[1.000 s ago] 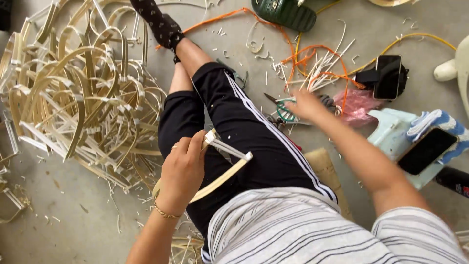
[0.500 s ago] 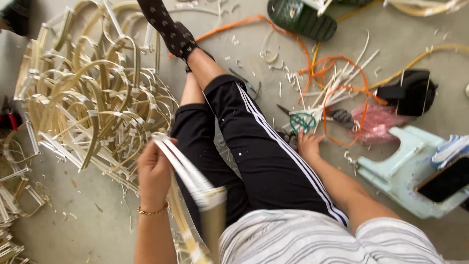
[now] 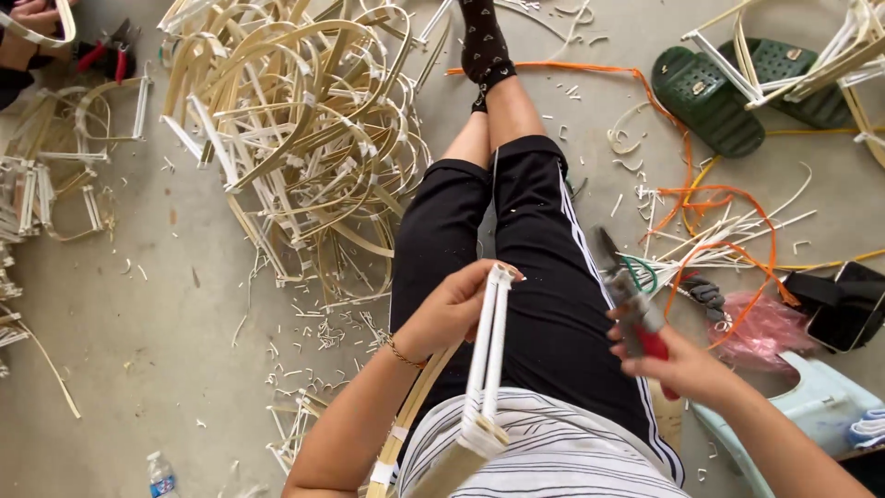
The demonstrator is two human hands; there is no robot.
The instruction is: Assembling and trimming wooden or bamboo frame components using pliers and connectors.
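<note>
— The bamboo frame piece (image 3: 487, 355), where is it lying relative to the hands?

— It is standing almost upright over the person's lap, two pale slats side by side. The left hand (image 3: 454, 309) is gripping it near the upper end, fingers curled closed around the slats, thumb pressing at the top. The lower end is dropping toward the striped shirt (image 3: 544, 452).

— And the other hand?

— The right hand (image 3: 678, 364) is sitting just to the right of the piece, apart from it, above the black trousers (image 3: 544, 277). It is wrapped shut around red-handled pliers (image 3: 627, 304), whose dark nose is pointing up and left, away from the slats.

— What is lying around them?

— A big heap of curved bamboo strips (image 3: 295, 129) is spreading over the floor (image 3: 138, 350) to the left of the legs. Orange cord (image 3: 701, 198) and loose white strips are trailing on the right, near a pair of green sandals (image 3: 710, 97). A pale blue stool (image 3: 811, 406) is standing by the right arm, with a pink bag (image 3: 761, 327) just beside it.
</note>
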